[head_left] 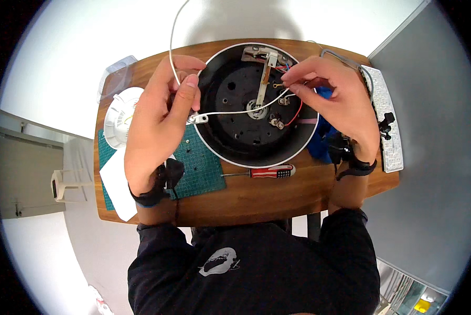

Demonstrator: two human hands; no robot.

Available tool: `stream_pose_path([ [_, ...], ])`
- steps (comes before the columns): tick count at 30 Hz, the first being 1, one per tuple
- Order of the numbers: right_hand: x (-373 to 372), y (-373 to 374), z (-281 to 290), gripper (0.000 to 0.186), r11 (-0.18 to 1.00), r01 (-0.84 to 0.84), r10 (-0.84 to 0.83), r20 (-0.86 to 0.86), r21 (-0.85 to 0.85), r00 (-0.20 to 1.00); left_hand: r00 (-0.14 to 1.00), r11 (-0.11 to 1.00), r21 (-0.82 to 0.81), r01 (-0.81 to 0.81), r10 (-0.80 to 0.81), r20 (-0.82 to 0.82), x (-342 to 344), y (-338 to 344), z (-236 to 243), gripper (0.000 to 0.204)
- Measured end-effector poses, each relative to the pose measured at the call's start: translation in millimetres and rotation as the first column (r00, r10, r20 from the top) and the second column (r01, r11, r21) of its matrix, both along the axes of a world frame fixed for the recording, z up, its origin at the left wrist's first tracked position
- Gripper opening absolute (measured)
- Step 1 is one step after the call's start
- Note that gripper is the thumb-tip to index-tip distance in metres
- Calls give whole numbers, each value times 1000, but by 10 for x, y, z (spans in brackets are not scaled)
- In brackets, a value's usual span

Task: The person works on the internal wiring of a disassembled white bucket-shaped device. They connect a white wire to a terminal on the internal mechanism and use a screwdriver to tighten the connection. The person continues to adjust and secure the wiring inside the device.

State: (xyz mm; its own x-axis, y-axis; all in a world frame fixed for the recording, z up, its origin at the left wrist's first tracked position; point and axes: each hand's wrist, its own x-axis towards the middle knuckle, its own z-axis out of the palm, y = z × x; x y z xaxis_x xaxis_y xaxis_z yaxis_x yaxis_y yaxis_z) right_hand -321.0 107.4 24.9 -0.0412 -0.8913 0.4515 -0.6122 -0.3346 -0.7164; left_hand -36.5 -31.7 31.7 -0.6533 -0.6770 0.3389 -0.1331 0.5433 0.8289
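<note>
white wire (230, 112) crosses the upturned black pot (256, 105) on the table (256, 199); left hand (159, 118) pinches its metal lug at the rim, right hand (332, 97) pinches the far end, fingertips hiding the terminal.

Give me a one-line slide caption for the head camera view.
Both hands, left hand and right hand, pinch a white wire over an upturned round black appliance base on a wooden table.

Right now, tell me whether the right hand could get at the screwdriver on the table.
Probably yes. The screwdriver lies in the open on the table, in front of the round black housing, with nothing over it. But the right hand is pinching a white wire and would likely have to let go first.
</note>
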Motion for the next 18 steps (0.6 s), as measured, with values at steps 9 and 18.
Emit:
stream_pose_path([
  [9, 25, -47, 24, 25, 990, 28, -7, -146, 138, 989, 999, 999, -49, -12, 14, 45, 24, -189, 9, 27],
  [18, 36, -10, 78, 23, 995, 90, -73, -329, 35, 941, 987, 955, -287, -76, 112, 111, -55, -333, -15, 38],
])
